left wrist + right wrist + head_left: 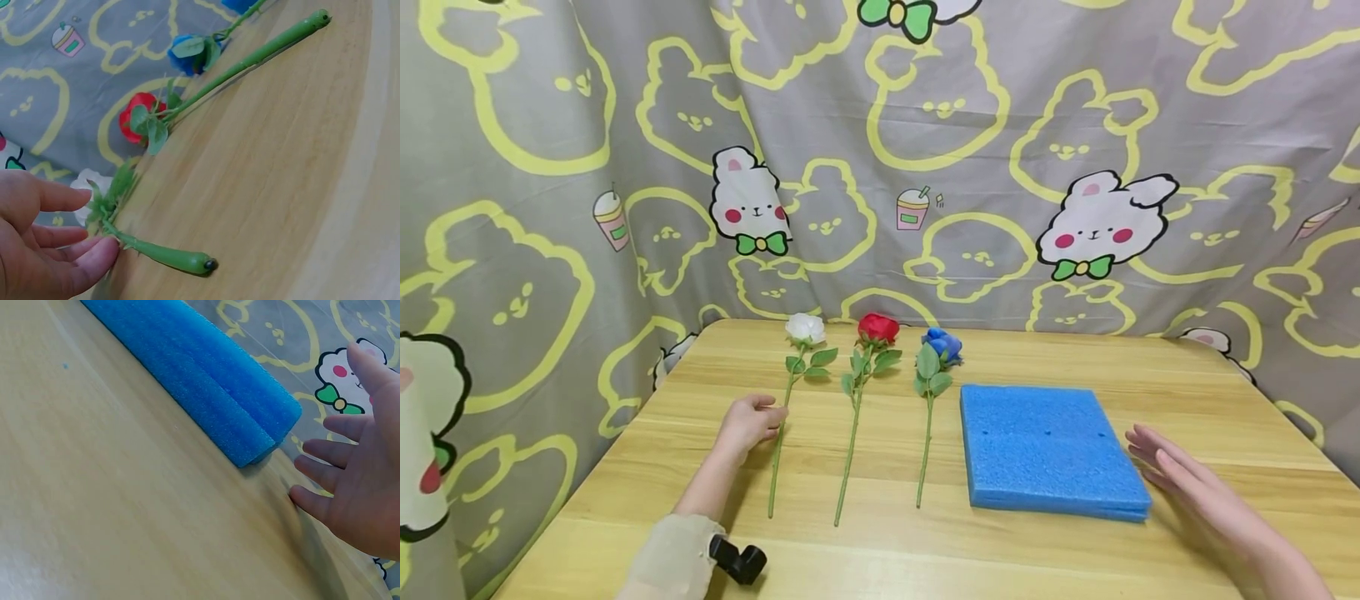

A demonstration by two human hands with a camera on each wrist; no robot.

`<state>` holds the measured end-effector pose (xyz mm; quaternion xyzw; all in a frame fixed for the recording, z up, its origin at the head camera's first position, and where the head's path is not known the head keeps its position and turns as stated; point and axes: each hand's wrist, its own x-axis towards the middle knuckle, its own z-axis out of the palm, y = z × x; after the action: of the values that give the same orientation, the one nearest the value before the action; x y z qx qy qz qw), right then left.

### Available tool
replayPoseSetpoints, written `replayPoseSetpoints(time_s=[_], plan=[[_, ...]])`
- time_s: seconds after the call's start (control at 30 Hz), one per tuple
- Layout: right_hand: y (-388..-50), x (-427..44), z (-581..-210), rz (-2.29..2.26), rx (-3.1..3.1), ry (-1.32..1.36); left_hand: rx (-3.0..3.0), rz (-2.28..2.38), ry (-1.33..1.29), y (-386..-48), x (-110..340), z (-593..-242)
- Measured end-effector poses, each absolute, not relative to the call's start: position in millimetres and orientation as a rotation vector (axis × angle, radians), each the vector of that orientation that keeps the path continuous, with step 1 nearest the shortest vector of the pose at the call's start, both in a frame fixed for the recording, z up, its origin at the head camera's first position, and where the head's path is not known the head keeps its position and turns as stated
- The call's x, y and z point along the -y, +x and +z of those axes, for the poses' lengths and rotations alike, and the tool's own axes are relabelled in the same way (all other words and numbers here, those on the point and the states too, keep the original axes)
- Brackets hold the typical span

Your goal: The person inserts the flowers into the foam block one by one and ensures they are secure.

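A white rose (806, 330), a red rose (878, 328) and a blue rose (943, 346) lie side by side on the table, their green stems toward the person. My left hand (751, 427) is at the white rose's stem (169, 256). In the left wrist view, thumb and fingers are spread apart around the stem, with the thumb close to it; whether they touch is unclear. To the right lies a blue foam block (1048, 450) with small holes in its top. Just beyond its right edge hovers my right hand (1195, 492), fingers extended, holding nothing.
The light wooden table (865, 562) carries all these things. A grey curtain (842, 108) with yellow cartoon outlines hangs behind and along both sides. A black device (737, 560) is strapped to the left wrist.
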<state>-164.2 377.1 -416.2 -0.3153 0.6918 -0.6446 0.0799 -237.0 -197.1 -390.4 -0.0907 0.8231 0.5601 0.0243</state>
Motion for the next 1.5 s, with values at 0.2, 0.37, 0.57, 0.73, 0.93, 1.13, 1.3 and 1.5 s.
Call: replayPoseSetpoints(time_s=[0.2,0.37,0.57,0.73,0.93,1.13,1.3,1.5], plan=[[-162,-378,-418,-2.015,-1.751,-0.911,-2.558,1.725,-0.302,-238,197,-398],[-161,-378,-419,-1.998,-1.672,-0.837,-2.667,1.608,-0.304,-240,196,-402],[-162,-378,-418,-1.993,-1.606,-0.832,-2.789,1.409,-0.323,-239,193,-401],[-163,-375,-417,-1.973,-1.645,-0.898,-2.861,1.261,-0.307,-238,193,-398],[-164,-372,-415,-1.957,-1.667,-0.885,-2.914,1.056,-0.289,-238,195,-394],[-164,-374,-413,-1.929,-1.705,-0.863,-2.871,1.070,-0.271,-239,190,-392],[-163,-375,-415,-1.939,-1.689,-0.900,-2.852,1.090,-0.268,-242,185,-392],[-161,-376,-414,-1.950,-1.689,-0.909,-2.830,1.176,-0.312,-245,187,-393]])
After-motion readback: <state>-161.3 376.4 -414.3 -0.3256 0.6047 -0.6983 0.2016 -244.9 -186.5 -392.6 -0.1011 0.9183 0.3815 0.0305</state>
